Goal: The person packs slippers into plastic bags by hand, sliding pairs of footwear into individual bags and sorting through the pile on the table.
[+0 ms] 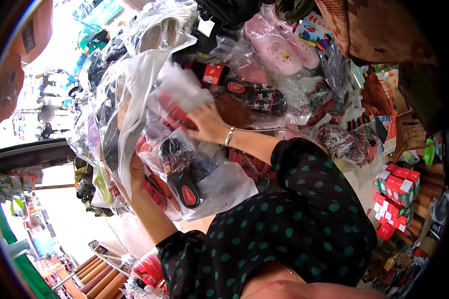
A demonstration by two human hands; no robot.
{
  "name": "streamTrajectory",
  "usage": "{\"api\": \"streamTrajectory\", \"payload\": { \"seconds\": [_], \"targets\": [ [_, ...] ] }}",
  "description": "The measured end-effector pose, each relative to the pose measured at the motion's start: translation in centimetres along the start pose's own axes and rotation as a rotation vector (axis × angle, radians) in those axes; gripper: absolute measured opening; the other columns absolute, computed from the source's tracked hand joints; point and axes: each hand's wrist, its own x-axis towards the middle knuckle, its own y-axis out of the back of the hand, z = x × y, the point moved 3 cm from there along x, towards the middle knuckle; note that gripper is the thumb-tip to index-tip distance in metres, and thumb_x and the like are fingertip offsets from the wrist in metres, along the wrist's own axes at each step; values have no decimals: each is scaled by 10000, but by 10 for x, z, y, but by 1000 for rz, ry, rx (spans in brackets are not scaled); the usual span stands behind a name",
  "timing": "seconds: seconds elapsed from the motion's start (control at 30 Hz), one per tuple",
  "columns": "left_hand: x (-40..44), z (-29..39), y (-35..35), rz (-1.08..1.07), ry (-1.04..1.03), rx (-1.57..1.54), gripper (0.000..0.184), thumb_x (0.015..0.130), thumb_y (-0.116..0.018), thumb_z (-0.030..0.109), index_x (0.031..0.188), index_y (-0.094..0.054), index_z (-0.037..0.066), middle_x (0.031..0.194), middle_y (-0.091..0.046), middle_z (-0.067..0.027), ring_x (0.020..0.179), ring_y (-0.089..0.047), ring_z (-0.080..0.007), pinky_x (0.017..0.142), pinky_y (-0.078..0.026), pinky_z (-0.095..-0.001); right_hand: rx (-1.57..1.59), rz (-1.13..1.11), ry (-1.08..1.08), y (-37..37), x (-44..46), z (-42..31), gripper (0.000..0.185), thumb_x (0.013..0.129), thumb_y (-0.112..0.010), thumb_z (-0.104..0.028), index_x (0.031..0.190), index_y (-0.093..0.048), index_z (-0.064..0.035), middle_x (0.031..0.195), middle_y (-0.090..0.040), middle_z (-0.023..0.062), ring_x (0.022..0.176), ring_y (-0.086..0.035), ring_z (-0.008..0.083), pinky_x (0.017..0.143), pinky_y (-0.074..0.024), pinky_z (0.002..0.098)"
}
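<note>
My right hand (208, 123), with a silver bangle at the wrist, is closed on a red item in a clear plastic bag (177, 107). Motion blurs that item, so its kind is unclear. Lower left, my left hand (136, 172) grips the edge of a large clear plastic bag (134, 94) with footwear inside; plastic partly covers its fingers. Between my arms lies a bagged black slipper (189, 194) with a red oval label. Beyond my right hand is a pair of black patterned slippers (259, 94) in plastic.
Pink clogs (277, 47) in plastic sit at the top of the heap. Red boxes (396, 192) are stacked at the right. A brown patterned cloth item (374, 27) hangs at upper right. Wooden slats (97, 279) show at lower left.
</note>
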Motion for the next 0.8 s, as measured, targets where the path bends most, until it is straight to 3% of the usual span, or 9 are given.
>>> {"api": "streamTrajectory", "payload": {
  "seconds": [0.1, 0.2, 0.3, 0.4, 0.47, 0.6, 0.63, 0.73, 0.8],
  "targets": [
    [-5, 0, -3, 56, 83, -562, 377, 940, -383, 110, 1282, -384, -49, 1275, -457, -206, 1142, -483, -295, 905, -464, -420, 180, -11, 28, -12, 4, -1, 300, 755, -610, -236, 983, -600, -41, 985, -608, 142, 1009, -509, 338, 923, -350, 439],
    [-11, 2, 0, 65, 57, -448, 436, 960, -397, 204, 1316, -360, -44, 1307, -470, -188, 1177, -482, -274, 980, -431, -394, 344, -33, 13, -11, 14, 23, 196, 764, -544, -116, 939, -602, -50, 936, -605, 152, 947, -532, 349, 872, -405, 422],
    [-18, 1, -8, 91, -100, 163, 419, 953, -422, 177, 1305, -378, -45, 1291, -481, -198, 1162, -499, -308, 985, -428, -412, 385, 3, 15, -3, 20, 49, 140, 749, -522, -74, 878, -570, -48, 872, -573, 157, 876, -555, 343, 797, -447, 406],
    [-27, 3, 1, 255, -123, -86, 387, 943, -433, 149, 1273, -405, -51, 1259, -500, -208, 1112, -536, -321, 962, -466, -415, 216, 151, -190, 10, 32, 80, 164, 769, -520, -95, 919, -570, -53, 882, -572, 152, 853, -561, 340, 771, -455, 407],
    [-28, 2, -1, 352, -141, -257, 366, 936, -440, 130, 1252, -423, -55, 1239, -513, -215, 1078, -562, -329, 946, -491, -418, -133, 117, -264, 7, 47, 115, 239, 783, -538, -138, 1002, -562, -47, 1062, -543, 168, 1014, -514, 347, 837, -444, 409],
    [-43, 6, 3, 471, -175, -103, 371, 920, -464, 131, 1234, -426, -64, 1175, -554, -204, 1012, -598, -317, 858, -550, -387, -367, 265, -295, 3, 70, 189, 266, 801, -535, -174, 1020, -591, -32, 1061, -582, 171, 1010, -538, 367, 832, -459, 409],
    [-48, 4, -2, 509, -273, 178, 366, 922, -455, 133, 1235, -424, -55, 1165, -557, -204, 999, -604, -303, 837, -556, -361, -82, 267, -495, -1, 75, 218, 291, 798, -546, -194, 1024, -602, -20, 1064, -596, 189, 998, -555, 370, 835, -462, 404],
    [-51, -1, -25, 193, -134, -300, 408, 939, -448, 183, 1261, -424, -66, 1264, -488, -218, 1134, -515, -321, 958, -472, -412, 253, -40, -775, 13, 84, 221, 364, 784, -588, -233, 1054, -622, 8, 1077, -617, 235, 988, -604, 341, 855, -461, 386],
    [-64, 4, -15, 406, -242, -88, 371, 940, -414, 209, 1181, -485, -64, 1168, -563, -212, 1008, -601, -306, 828, -556, -370, 308, -267, -696, 1, 88, 217, 422, 808, -588, -278, 1131, -595, -7, 1162, -597, 205, 1020, -604, 278, 866, -455, 378]
  ]
}}
